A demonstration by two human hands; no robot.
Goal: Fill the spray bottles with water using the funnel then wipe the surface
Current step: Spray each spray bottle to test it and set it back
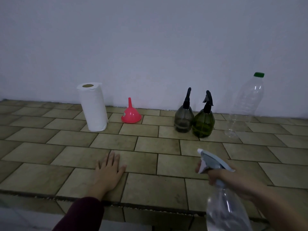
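Gripping the clear spray bottle (223,204) by its neck, right hand (233,178) has fingers curled round it; left hand (108,172) rests flat, fingers slightly spread, near the tiled bench (150,189) front edge.

You have one view only, from a wide-angle camera worn on the head. It looks forward and down across the tiled surface (150,164) toward the wall (150,47). Both hands sit close, at the lower edge; no second view overlaps.
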